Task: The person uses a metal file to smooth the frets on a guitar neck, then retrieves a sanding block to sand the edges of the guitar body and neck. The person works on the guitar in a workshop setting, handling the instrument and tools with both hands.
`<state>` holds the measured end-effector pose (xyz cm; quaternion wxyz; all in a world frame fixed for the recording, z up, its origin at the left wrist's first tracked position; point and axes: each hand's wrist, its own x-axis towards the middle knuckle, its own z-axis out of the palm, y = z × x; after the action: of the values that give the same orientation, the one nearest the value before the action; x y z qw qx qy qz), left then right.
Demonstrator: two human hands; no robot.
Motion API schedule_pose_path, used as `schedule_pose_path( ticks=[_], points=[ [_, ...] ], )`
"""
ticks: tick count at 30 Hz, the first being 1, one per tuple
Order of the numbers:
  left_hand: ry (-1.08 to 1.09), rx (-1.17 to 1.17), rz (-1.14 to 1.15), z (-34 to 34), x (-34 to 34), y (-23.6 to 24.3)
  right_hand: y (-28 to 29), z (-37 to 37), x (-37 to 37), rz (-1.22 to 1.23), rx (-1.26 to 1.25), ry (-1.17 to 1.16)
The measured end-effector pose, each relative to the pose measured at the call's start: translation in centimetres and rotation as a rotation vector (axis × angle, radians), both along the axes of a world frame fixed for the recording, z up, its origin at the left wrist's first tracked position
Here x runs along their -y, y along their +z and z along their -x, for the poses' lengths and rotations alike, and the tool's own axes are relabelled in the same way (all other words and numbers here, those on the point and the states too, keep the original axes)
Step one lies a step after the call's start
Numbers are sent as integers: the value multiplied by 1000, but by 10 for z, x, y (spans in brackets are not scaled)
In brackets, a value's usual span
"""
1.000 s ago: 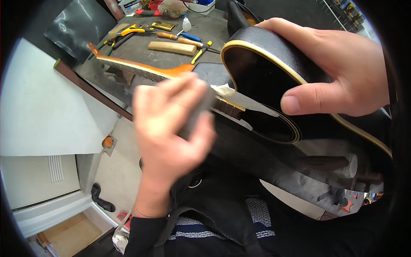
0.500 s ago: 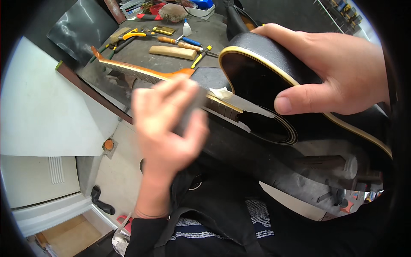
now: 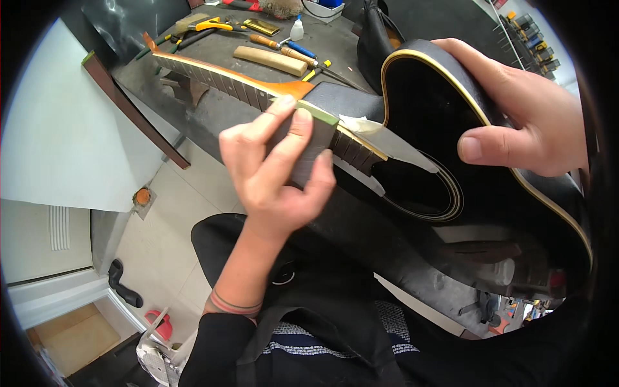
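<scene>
A black acoustic guitar (image 3: 419, 109) with cream edging lies across the bench, its neck (image 3: 213, 76) reaching to the upper left. My left hand (image 3: 271, 161) is closed around a dark sanding block (image 3: 324, 132) with a green edge. The block lies over the fretboard near the body end and hides part of it. Pale masking tape (image 3: 403, 149) covers the top beside the fretboard and reaches the soundhole. My right hand (image 3: 516, 116) grips the guitar's side at the cutaway, fingers over the edge and thumb on the top.
Beyond the neck, a wooden block (image 3: 269, 60), a file (image 3: 332, 71), pliers and a small white bottle (image 3: 296, 29) lie on the dark bench (image 3: 338, 48). A neck support (image 3: 187, 90) stands below the neck. At left, a long brown bar (image 3: 132, 106) leans by a white sheet.
My left hand and the block have shifted right along the fretboard, toward the body. The view has moved, and my right hand keeps its hold on the guitar.
</scene>
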<state>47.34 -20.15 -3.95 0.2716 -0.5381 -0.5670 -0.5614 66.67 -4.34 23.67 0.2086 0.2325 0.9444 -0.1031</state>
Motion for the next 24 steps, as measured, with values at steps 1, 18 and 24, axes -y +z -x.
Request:
schedule_pose_path(
  ticks=[1, 18, 24],
  points=[
    [-91, -8, -13, -19, 0, 2, -2, 0, -1, 4, -5, 1],
    [-140, -97, -71, -40, 1, 1, -4, -5, -16, 87, -34, 51],
    [-127, -43, -91, -23, -4, -3, 1, 7, -4, 154, 13, -20]
  ],
)
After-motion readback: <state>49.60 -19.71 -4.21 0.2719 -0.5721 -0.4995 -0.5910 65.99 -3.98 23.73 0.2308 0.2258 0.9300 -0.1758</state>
